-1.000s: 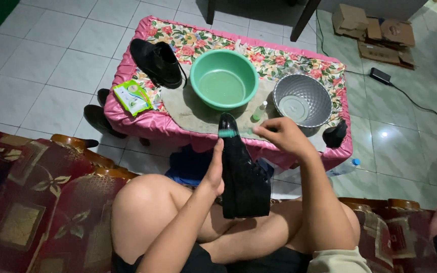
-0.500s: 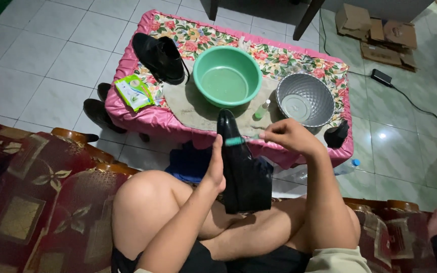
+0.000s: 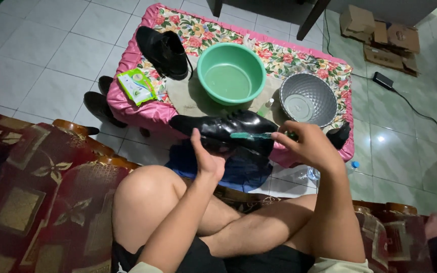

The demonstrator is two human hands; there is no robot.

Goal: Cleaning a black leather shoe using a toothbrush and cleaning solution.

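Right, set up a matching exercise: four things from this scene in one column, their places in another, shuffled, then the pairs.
1. glossy black leather shoe
2. round green plastic basin
3. dimpled silver metal bowl
4. green and white packet

a. low table's left edge
b. table centre, holding water
c. in the left hand
d. right of the basin

Pairs: 1-c, 2-b, 3-d, 4-a

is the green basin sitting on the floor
No, the green basin sits on the low table with the floral cloth, next to the silver bowl.
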